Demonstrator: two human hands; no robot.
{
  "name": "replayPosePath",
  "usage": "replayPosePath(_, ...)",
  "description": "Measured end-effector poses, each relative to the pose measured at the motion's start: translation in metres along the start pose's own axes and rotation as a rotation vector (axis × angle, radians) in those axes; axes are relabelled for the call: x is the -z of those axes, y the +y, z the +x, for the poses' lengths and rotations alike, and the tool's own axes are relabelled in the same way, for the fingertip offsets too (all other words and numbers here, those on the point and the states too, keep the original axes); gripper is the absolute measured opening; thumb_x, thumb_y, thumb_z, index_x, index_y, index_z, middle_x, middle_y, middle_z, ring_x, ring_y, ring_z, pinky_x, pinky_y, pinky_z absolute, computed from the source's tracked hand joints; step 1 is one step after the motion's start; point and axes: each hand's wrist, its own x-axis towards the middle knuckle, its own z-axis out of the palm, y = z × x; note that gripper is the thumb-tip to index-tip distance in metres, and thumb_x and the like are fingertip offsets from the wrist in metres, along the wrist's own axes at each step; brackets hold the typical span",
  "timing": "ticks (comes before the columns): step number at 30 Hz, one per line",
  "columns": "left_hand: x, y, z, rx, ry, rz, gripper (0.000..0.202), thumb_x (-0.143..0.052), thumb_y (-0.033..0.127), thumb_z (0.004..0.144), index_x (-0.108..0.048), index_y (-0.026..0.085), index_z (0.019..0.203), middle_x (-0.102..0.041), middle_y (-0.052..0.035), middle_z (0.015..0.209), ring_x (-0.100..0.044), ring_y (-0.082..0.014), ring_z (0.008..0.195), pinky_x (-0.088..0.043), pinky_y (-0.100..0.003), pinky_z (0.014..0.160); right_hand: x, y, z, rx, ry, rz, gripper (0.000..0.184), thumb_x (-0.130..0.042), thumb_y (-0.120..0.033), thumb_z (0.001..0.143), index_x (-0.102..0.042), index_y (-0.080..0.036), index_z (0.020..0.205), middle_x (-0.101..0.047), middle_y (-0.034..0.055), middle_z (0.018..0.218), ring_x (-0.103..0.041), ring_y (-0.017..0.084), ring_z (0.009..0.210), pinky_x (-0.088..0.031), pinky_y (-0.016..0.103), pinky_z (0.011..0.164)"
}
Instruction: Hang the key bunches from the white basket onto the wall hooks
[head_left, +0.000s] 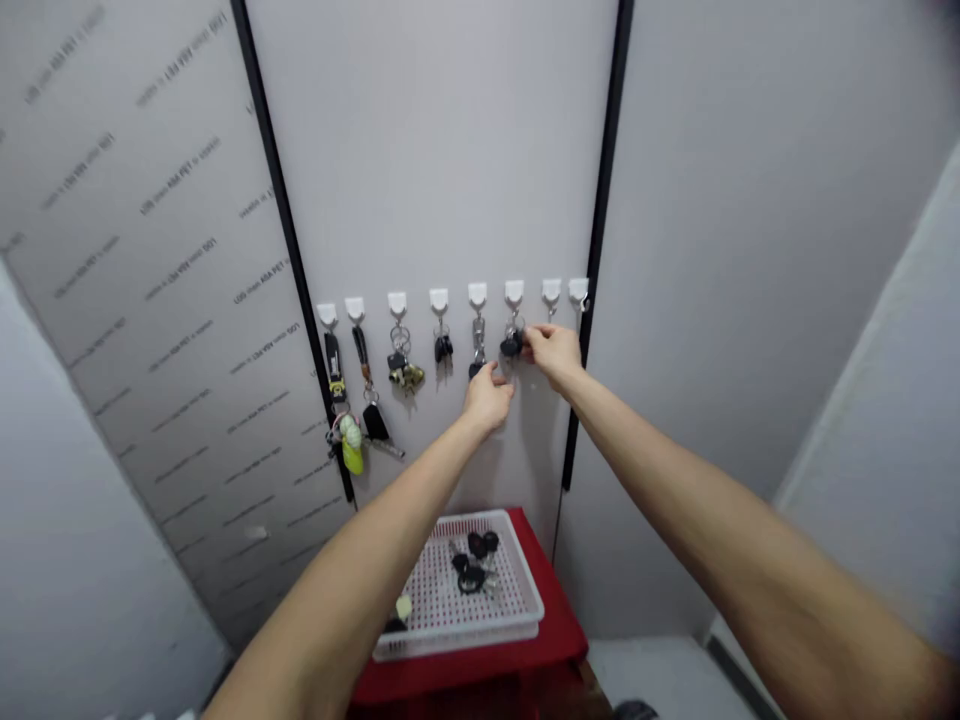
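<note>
My right hand (553,352) pinches a bunch of black-headed keys (511,345) hanging by its ring from the sixth white adhesive hook (514,291) from the left. Lower and to the left, my left hand (489,400) has its fingers apart. It is close to a keychain with a metal clasp (478,335), whose dark lower end is partly covered by the fingers; whether they touch it I cannot tell. Further left along the row hang small black keys (443,347), a bunch with brass-coloured keys (406,373), a braided-strap keychain (361,350) and a black strap with a yellow-green charm (351,445).
Two more white hooks (551,289) are at the right end, partly behind my right hand. Below, a white perforated basket (517,625) with several black keys (471,578) rests on a red stool (555,600). Black strips (600,220) border the wall panel.
</note>
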Motion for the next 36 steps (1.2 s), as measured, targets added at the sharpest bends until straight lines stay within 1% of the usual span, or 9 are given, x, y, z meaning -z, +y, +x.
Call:
replayPosePath(4, 0.020, -0.053, -0.049, 0.076, -0.082, 0.089, 0.041, -0.046, 0.008, 0.061, -0.041, 0.010, 0.101, -0.052, -0.0102, 0.093, -0.051, -0.0105, 0.071, -0.039, -0.023, 0.065, -0.004, 0.038, -0.062, -0.050, 0.057, -0.032, 0.032, -0.040, -0.027, 0.064, -0.052, -0.011, 0.090, -0.057, 0.0067, 0.083, -0.052, 0.011, 0.070, -0.040, 0.026, 0.064)
replayPosePath(6, 0.031, -0.089, -0.078, 0.128, -0.113, 0.143, 0.036, -0.045, 0.007, 0.061, -0.045, 0.009, 0.097, -0.052, -0.0106, 0.093, -0.050, -0.0114, 0.078, -0.037, -0.023, 0.071, -0.008, 0.060, -0.113, -0.070, -0.130, -0.093, 0.029, -0.041, -0.023, 0.064, -0.053, -0.012, 0.088, -0.057, 0.0063, 0.084, -0.052, 0.012, 0.074, -0.039, 0.026, 0.069)
replayPosePath(8, 0.040, -0.124, -0.107, 0.205, -0.142, 0.226, 0.032, -0.045, 0.008, 0.061, -0.047, 0.010, 0.093, -0.053, -0.0101, 0.092, -0.049, -0.0124, 0.081, -0.036, -0.024, 0.074, -0.014, 0.078, -0.165, -0.092, -0.471, -0.176, 0.023, -0.041, -0.019, 0.064, -0.057, -0.013, 0.080, -0.059, 0.0056, 0.081, -0.052, 0.012, 0.073, -0.039, 0.025, 0.070)
replayPosePath(10, 0.047, -0.153, -0.129, 0.270, -0.169, 0.355, 0.031, -0.046, 0.010, 0.059, -0.050, 0.012, 0.090, -0.054, -0.0090, 0.091, -0.049, -0.0137, 0.080, -0.036, -0.026, 0.075, -0.020, 0.091, -0.206, -0.042, -0.708, -0.307, 0.022, -0.041, -0.016, 0.063, -0.058, -0.014, 0.077, -0.059, 0.0059, 0.080, -0.052, 0.013, 0.075, -0.038, 0.025, 0.070)
replayPosePath(13, 0.051, -0.177, -0.145, 0.277, -0.198, 0.517, 0.032, -0.047, 0.010, 0.057, -0.051, 0.013, 0.089, -0.055, -0.0085, 0.089, -0.049, -0.0149, 0.079, -0.035, -0.027, 0.074, -0.027, 0.099, -0.235, 0.104, -0.857, -0.523, 0.023, -0.042, -0.017, 0.064, -0.058, -0.015, 0.080, -0.058, 0.0070, 0.084, -0.048, 0.017, 0.082, -0.034, 0.028, 0.073)
replayPosePath(20, 0.048, -0.181, -0.146, 0.251, -0.324, 0.554, 0.023, -0.041, 0.009, 0.058, -0.056, 0.014, 0.075, -0.059, -0.0042, 0.070, -0.051, -0.0130, 0.065, -0.037, -0.023, 0.064, -0.040, 0.100, -0.235, 0.239, -1.027, -0.655, 0.026, -0.039, -0.017, 0.068, -0.053, -0.022, 0.089, -0.055, 0.0053, 0.087, -0.046, 0.017, 0.084, -0.032, 0.026, 0.070)
replayPosePath(25, 0.047, -0.181, -0.148, 0.280, -0.318, 0.558, 0.020, -0.045, 0.012, 0.056, -0.056, 0.015, 0.073, -0.058, -0.0023, 0.065, -0.051, -0.0121, 0.062, -0.037, -0.021, 0.060, -0.050, 0.107, -0.238, 0.193, -1.030, -0.667, 0.026, -0.031, -0.015, 0.072, -0.056, -0.018, 0.080, -0.055, 0.0063, 0.082, -0.047, 0.014, 0.080, -0.031, 0.022, 0.066)
replayPosePath(32, 0.049, -0.182, -0.148, 0.280, -0.331, 0.545, 0.023, -0.046, 0.013, 0.056, -0.055, 0.015, 0.076, -0.057, -0.0025, 0.067, -0.050, -0.0119, 0.060, -0.037, -0.022, 0.058, -0.049, 0.113, -0.237, 0.239, -1.085, -0.619, 0.020, -0.037, -0.016, 0.068, -0.055, -0.017, 0.076, -0.053, 0.0058, 0.078, -0.047, 0.013, 0.073, -0.031, 0.021, 0.061)
replayPosePath(36, 0.050, -0.178, -0.149, 0.228, -0.306, 0.438, 0.028, -0.050, 0.020, 0.056, -0.052, 0.015, 0.083, -0.056, -0.0040, 0.077, -0.050, -0.0138, 0.070, -0.037, -0.025, 0.065, -0.047, 0.107, -0.235, 0.218, -1.002, -0.520, 0.017, -0.038, -0.018, 0.068, -0.054, -0.015, 0.068, -0.053, 0.0052, 0.075, -0.047, 0.012, 0.070, -0.032, 0.021, 0.061)
